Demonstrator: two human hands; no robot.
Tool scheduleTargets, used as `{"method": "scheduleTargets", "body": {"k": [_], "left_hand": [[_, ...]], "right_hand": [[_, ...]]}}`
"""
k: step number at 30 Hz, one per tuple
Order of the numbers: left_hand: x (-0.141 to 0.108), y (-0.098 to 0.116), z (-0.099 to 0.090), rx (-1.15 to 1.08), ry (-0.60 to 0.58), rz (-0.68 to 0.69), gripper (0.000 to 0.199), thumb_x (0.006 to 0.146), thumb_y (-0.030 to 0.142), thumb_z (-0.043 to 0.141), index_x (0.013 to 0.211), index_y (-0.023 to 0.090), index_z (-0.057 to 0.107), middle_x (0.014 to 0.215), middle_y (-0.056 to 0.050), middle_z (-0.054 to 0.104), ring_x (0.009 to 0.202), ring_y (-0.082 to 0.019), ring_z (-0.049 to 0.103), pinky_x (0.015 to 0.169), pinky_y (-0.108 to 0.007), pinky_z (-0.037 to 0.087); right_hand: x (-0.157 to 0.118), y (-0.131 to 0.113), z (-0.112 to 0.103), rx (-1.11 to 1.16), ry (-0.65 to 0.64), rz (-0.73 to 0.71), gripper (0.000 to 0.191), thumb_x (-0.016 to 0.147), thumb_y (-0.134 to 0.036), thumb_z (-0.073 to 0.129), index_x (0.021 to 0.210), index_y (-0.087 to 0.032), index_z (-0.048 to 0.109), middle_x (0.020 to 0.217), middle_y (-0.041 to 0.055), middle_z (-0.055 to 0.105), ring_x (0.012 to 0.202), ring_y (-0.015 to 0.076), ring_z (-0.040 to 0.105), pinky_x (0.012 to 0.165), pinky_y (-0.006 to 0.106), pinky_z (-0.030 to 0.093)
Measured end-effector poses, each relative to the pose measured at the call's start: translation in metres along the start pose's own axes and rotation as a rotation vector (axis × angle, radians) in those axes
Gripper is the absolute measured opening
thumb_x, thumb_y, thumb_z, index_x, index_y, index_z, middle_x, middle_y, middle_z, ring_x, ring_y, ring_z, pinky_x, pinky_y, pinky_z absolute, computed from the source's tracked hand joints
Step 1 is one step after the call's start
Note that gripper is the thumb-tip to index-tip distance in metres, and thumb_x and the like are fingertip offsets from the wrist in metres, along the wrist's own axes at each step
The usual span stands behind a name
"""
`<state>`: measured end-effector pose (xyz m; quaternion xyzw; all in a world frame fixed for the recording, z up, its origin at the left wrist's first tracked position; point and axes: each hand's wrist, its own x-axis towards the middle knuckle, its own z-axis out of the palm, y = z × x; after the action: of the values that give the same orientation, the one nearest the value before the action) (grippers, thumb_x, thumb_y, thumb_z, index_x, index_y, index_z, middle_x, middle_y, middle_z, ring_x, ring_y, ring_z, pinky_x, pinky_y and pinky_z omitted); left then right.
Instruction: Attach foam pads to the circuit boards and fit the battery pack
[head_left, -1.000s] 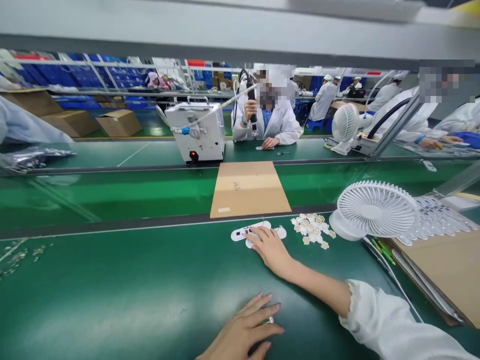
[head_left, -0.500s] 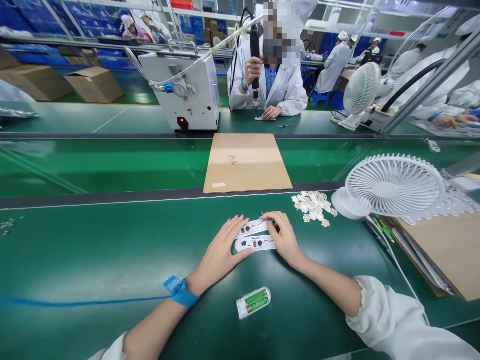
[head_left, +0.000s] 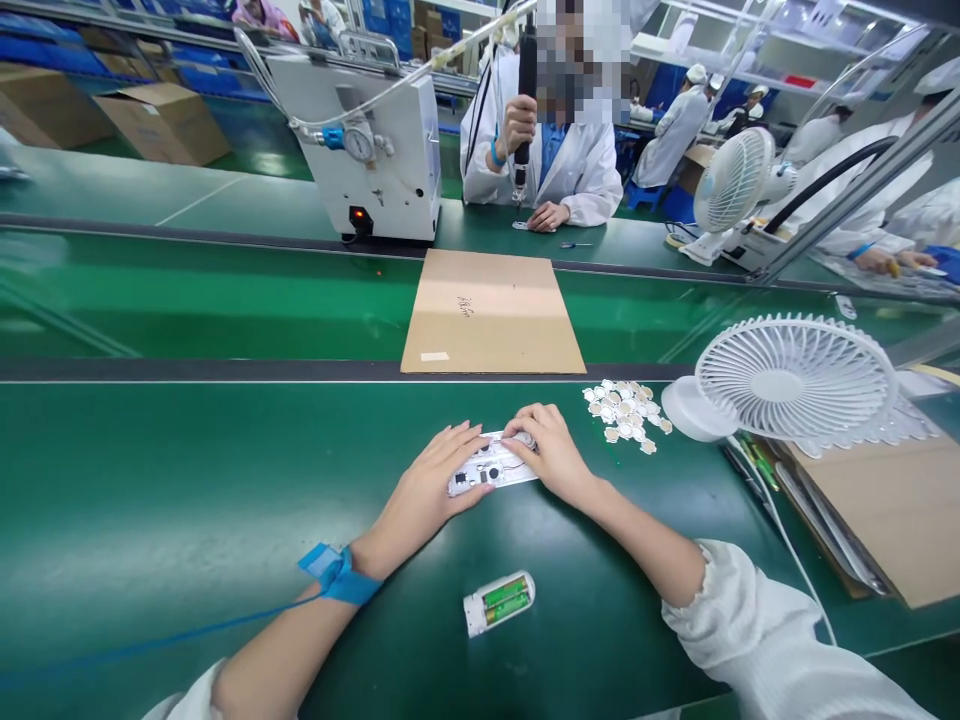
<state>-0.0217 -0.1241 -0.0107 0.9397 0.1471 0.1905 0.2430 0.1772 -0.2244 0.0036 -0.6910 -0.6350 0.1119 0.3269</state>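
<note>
Left hand (head_left: pixel 426 488) moved onto white casings (head_left: pixel 514 473); cardboard (head_left: pixel 502 340) bears illegible handwriting (head_left: pixel 466 307).

Casings (head_left: pixel 474 472) — white, components (head_left: pixel 493 474) black, batteries (head_left: pixel 507 604) — green, wrist strap (head_left: pixel 352 582) blue, bench (head_left: pixel 187 480) dark green, fan (head_left: pixel 795 382) white, cardboard sheet (head_left: pixel 491 335) tan.

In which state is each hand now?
Left hand: holding white casings near their left end.
Right hand: curled at their right end; grip cannot be told.
</note>
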Motion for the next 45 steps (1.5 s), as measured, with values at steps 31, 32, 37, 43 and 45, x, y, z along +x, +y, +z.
{"method": "scheduleTargets", "body": {"k": [31,32,37,43,45], "left_hand": [[0.002,0.003,0.002,0.216,0.01,0.136,0.042,0.086,0.028,0.061,0.127,0.021,0.054,0.127,-0.015,0.051,0.127,-0.031,0.044,0.107,-0.053,0.039],[0.002,0.003,0.002,0.224,0.012,0.14,0.042,0.086,0.028,0.061,0.127,0.02,0.054,0.128,-0.015,0.051,0.127,-0.031,0.044,0.107,-0.053,0.039],[0.002,0.004,0.001,0.276,0.0,0.145,0.042,0.086,0.028,0.061,0.127,0.021,0.054,0.128,-0.014,0.051,0.128,-0.031,0.044,0.107,-0.051,0.039],[0.005,0.009,-0.003,0.373,-0.027,0.152,0.042,0.085,0.028,0.061,0.127,0.022,0.055,0.124,-0.015,0.052,0.125,-0.032,0.047,0.105,-0.05,0.042],[0.005,0.009,-0.004,0.37,-0.035,0.15,0.042,0.085,0.028,0.061,0.126,0.021,0.056,0.123,-0.015,0.052,0.124,-0.033,0.047,0.104,-0.05,0.042]], "right_hand": [[0.007,-0.016,-0.02,-0.096,-0.245,0.088,0.007,0.09,-0.016,0.063,0.084,-0.017,0.06,0.08,-0.002,0.058,0.081,0.0147,0.05,0.077,0.032,0.026],[0.007,-0.016,-0.02,-0.083,-0.254,0.104,0.006,0.09,-0.016,0.062,0.084,-0.017,0.06,0.08,-0.0023,0.057,0.081,0.0143,0.051,0.077,0.031,0.026],[0.013,-0.016,-0.021,-0.022,-0.304,0.187,0.008,0.087,-0.014,0.062,0.081,-0.018,0.059,0.078,-0.0023,0.056,0.082,0.0156,0.052,0.076,0.031,0.026],[0.024,-0.015,-0.022,0.109,-0.355,0.268,0.013,0.081,-0.008,0.063,0.072,-0.017,0.057,0.077,-0.0021,0.06,0.078,0.0161,0.052,0.079,0.033,0.026],[0.026,-0.012,-0.025,0.191,-0.373,0.286,0.011,0.081,-0.01,0.063,0.074,-0.017,0.059,0.074,-0.0023,0.059,0.075,0.0152,0.052,0.076,0.032,0.029]]}}
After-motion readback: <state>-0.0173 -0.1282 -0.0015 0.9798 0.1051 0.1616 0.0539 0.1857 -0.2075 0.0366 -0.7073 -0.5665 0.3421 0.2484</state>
